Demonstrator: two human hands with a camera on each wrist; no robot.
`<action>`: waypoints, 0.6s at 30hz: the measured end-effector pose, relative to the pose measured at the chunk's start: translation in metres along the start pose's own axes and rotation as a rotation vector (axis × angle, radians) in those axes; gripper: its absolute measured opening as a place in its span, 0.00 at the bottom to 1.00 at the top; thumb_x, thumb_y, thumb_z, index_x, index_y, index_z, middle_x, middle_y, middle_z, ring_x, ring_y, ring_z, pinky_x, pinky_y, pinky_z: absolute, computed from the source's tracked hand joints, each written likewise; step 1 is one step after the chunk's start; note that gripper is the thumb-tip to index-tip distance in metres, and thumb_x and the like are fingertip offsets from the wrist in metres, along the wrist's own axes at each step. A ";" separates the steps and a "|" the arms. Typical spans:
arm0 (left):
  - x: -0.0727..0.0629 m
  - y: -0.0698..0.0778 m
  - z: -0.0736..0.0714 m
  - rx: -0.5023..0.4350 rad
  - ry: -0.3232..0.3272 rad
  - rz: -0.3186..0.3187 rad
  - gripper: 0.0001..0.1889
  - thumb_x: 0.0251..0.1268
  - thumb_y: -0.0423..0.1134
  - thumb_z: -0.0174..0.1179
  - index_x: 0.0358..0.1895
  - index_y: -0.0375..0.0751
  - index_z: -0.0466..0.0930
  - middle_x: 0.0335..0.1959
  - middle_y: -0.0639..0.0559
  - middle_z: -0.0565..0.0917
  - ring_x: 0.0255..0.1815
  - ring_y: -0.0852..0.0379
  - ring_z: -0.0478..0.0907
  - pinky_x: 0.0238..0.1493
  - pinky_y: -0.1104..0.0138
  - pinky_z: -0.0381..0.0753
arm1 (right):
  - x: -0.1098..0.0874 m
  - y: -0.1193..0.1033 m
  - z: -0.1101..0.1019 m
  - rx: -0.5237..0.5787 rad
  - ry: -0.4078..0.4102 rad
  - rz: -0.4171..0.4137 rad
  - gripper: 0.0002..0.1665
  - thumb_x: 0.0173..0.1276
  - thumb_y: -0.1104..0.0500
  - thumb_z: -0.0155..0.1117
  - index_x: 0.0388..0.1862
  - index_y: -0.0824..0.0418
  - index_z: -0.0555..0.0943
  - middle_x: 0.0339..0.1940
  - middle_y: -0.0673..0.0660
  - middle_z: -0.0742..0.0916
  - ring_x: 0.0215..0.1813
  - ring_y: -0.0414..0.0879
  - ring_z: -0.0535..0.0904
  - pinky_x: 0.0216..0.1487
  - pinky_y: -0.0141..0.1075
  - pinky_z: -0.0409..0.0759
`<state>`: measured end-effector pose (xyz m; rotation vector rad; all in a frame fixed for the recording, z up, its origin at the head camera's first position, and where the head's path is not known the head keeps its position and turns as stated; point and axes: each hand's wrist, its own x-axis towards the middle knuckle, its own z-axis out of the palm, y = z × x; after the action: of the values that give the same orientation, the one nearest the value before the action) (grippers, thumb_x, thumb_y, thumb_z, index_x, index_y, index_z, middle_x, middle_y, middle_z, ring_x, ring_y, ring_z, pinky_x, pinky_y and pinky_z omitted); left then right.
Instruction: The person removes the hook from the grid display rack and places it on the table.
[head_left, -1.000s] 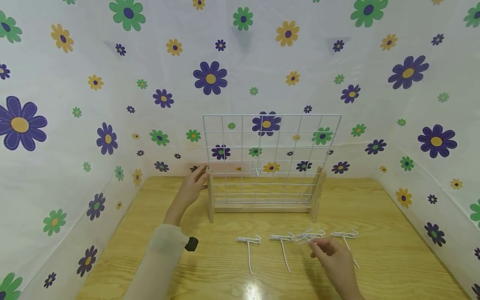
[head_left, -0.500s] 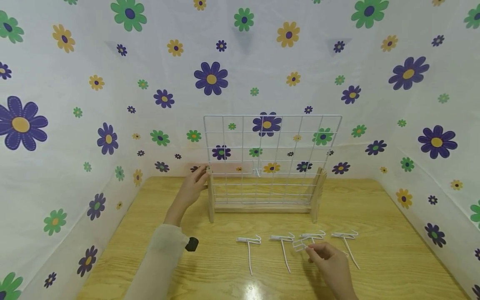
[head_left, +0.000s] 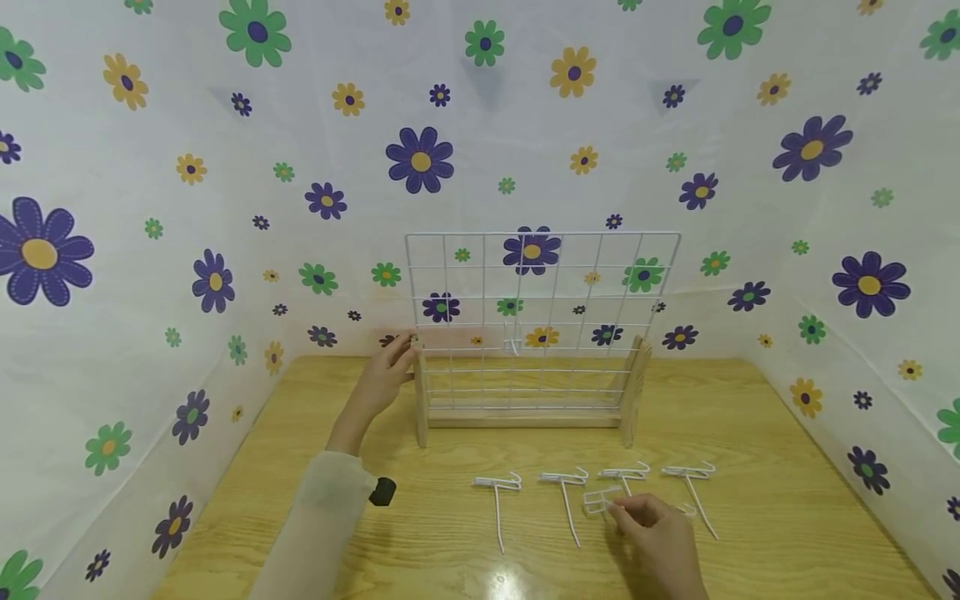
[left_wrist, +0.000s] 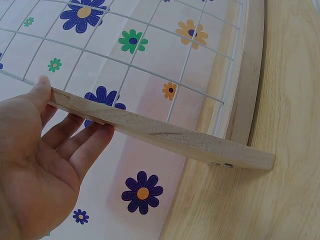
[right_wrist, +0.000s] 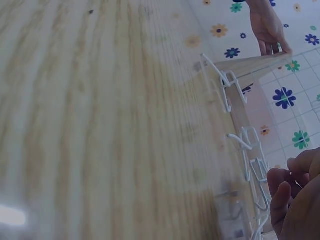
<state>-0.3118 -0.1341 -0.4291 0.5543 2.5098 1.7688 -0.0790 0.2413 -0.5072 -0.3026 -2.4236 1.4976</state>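
Note:
My left hand (head_left: 384, 382) grips the upper end of the left wooden post (head_left: 422, 404) of a wire grid rack. In the left wrist view the thumb lies over that post (left_wrist: 160, 129) and the fingers are beneath it. Low at the front right, my right hand (head_left: 660, 537) pinches a white wire hook (head_left: 595, 502) between thumb and fingers, above the table. Its frame sticks out to the left of the fingertips; the rest is partly hidden. Another white hook (head_left: 513, 342) hangs on the grid panel (head_left: 543, 234), near its middle.
Several more white hooks lie in a row on the wooden table (head_left: 337, 533): one at the left (head_left: 498, 512), another hook (head_left: 564, 478) beside it, a hook (head_left: 622, 473) behind my right hand and one at the right (head_left: 688, 472). Flower-printed cloth (head_left: 300, 133) surrounds the table.
My right hand has drawn slightly toward me, taking the pinched hook away from the row and turning it. My left hand stays on the post.

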 end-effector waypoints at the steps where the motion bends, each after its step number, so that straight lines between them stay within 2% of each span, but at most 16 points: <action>1: 0.000 0.000 0.000 0.001 0.002 -0.005 0.30 0.86 0.49 0.47 0.82 0.40 0.57 0.76 0.33 0.66 0.73 0.34 0.69 0.65 0.52 0.82 | 0.000 0.000 0.000 0.004 -0.005 0.011 0.05 0.65 0.68 0.74 0.37 0.70 0.86 0.31 0.58 0.90 0.26 0.40 0.84 0.32 0.26 0.86; 9: 0.000 0.000 0.000 0.012 0.000 -0.012 0.32 0.85 0.51 0.47 0.82 0.40 0.56 0.76 0.33 0.67 0.73 0.35 0.69 0.65 0.51 0.81 | -0.002 0.002 0.001 -0.014 0.004 0.042 0.06 0.65 0.67 0.75 0.36 0.69 0.86 0.29 0.57 0.90 0.26 0.40 0.83 0.29 0.27 0.83; 18: 0.000 0.002 0.001 0.011 -0.001 -0.030 0.30 0.86 0.49 0.46 0.82 0.42 0.56 0.78 0.34 0.64 0.74 0.35 0.68 0.66 0.52 0.81 | -0.005 0.000 0.000 -0.090 -0.015 0.057 0.06 0.66 0.64 0.75 0.36 0.67 0.87 0.31 0.54 0.90 0.29 0.39 0.83 0.36 0.24 0.82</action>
<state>-0.3107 -0.1332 -0.4277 0.5148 2.5154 1.7454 -0.0746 0.2403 -0.5080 -0.3841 -2.5192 1.4208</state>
